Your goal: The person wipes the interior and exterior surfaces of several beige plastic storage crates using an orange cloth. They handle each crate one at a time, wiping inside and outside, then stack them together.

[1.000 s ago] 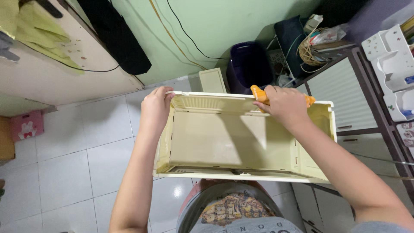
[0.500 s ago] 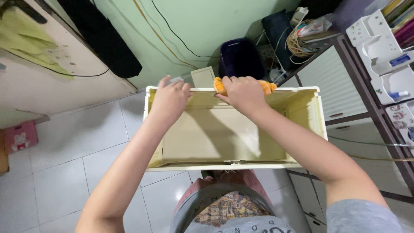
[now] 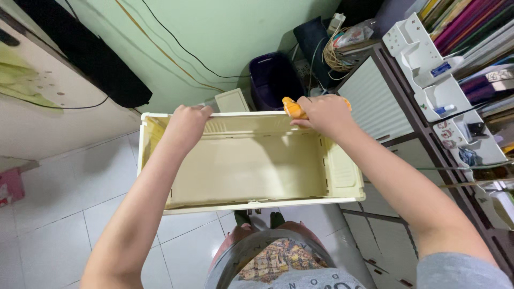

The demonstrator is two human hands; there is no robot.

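Observation:
A cream plastic drawer box (image 3: 246,166) with nothing inside is held up in front of me over the tiled floor. My left hand (image 3: 186,124) grips its far rim near the left corner. My right hand (image 3: 322,114) rests on the far rim further right and is closed around an orange tool handle (image 3: 292,107), whose end sticks out past my fingers.
A dark purple bin (image 3: 273,80) and a small cream panel (image 3: 232,100) stand against the green wall. On the right is a cabinet with slatted fronts (image 3: 375,101), a white organiser (image 3: 428,69) and cluttered shelves. White floor tiles (image 3: 64,214) lie to the left.
The box has shifted left in view and my left hand slid left along the far rim. My right hand with the orange tool stayed on the rim. The camera swung towards the right-hand shelves.

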